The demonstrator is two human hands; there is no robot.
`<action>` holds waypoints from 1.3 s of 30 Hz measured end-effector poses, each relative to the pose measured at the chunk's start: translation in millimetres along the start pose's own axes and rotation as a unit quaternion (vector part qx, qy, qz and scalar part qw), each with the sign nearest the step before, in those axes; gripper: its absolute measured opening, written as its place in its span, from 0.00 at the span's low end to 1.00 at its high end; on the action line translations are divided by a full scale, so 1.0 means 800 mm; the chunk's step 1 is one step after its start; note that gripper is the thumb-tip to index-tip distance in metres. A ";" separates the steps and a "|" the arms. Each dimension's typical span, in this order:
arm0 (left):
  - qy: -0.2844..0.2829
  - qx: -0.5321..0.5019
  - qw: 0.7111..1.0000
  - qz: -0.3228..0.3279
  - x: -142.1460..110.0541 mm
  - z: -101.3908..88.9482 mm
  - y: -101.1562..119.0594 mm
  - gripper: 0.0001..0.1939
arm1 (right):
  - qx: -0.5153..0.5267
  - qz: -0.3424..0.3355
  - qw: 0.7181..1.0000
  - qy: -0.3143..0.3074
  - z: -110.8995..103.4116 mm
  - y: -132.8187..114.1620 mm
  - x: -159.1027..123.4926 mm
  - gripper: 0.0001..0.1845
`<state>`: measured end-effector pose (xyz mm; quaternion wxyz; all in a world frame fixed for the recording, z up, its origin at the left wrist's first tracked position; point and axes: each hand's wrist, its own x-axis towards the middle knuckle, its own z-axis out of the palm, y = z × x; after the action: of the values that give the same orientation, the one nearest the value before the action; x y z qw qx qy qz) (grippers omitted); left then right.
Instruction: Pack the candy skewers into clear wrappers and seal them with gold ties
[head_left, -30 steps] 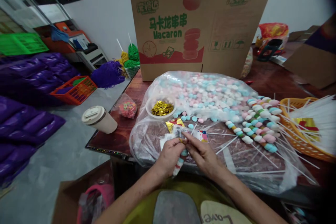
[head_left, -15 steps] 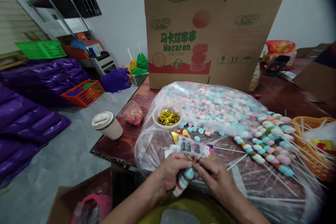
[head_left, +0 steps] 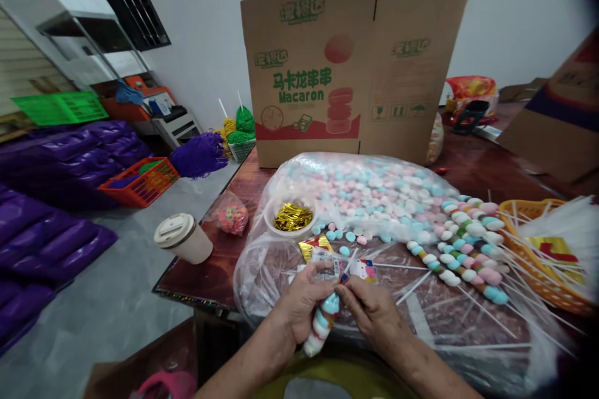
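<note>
My left hand (head_left: 304, 299) is closed around a marshmallow skewer (head_left: 322, 323) in clear wrap, its marshmallows pointing down towards me. My right hand (head_left: 372, 308) pinches at the gathered neck of the wrap, where a gold twist tie showed a moment earlier; the fingertips now mostly hide it. A white stick (head_left: 350, 262) juts up between both hands. Just beyond them lie printed wrappers (head_left: 365, 270) and a gold packet (head_left: 314, 248). A white bowl (head_left: 267, 219) holds gold twist ties (head_left: 292, 217).
Behind the bowl lies a clear bag of pastel marshmallows (head_left: 374, 193). Several finished skewers (head_left: 468, 243) rest at right, beside an orange basket (head_left: 552, 287). A lidded cup (head_left: 187, 240) stands near the table's left edge by a candy bag (head_left: 233, 218). A large carton (head_left: 309, 31) rises behind.
The gold tie ends that stuck out between my fingers are now mostly hidden. My left index finger has lifted, and more of the skewer shows below the hand. The view has shifted slightly.
</note>
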<state>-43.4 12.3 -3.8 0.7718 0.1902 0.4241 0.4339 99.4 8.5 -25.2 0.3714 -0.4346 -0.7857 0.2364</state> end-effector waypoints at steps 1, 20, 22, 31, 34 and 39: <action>-0.001 0.011 1.000 0.006 0.000 0.001 0.000 0.26 | 0.005 0.002 1.000 -0.011 -0.004 -0.001 0.001 0.16; -0.152 0.304 0.939 0.059 -0.019 -0.012 0.024 0.34 | 0.234 0.156 0.959 0.034 -0.009 -0.016 -0.006 0.10; -0.119 0.334 0.929 0.109 -0.016 -0.004 0.009 0.26 | 0.372 0.207 0.905 0.011 0.005 -0.023 -0.010 0.12; -0.133 0.174 0.964 0.149 -0.004 0.001 -0.027 0.19 | 0.608 0.317 0.718 -0.118 0.011 -0.015 -0.016 0.27; -0.045 0.190 0.963 0.184 0.010 0.010 -0.031 0.18 | 0.570 0.322 0.748 -0.104 0.002 -0.004 -0.017 0.25; -0.091 0.475 0.841 0.242 0.020 0.050 -0.045 0.17 | 0.339 0.273 0.896 0.086 -0.047 0.024 -0.063 0.20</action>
<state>11.9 8.8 -12.6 0.4927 0.6686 0.4468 0.3326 156.1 -22.9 -34.7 0.4838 -0.4981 -0.4731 0.5423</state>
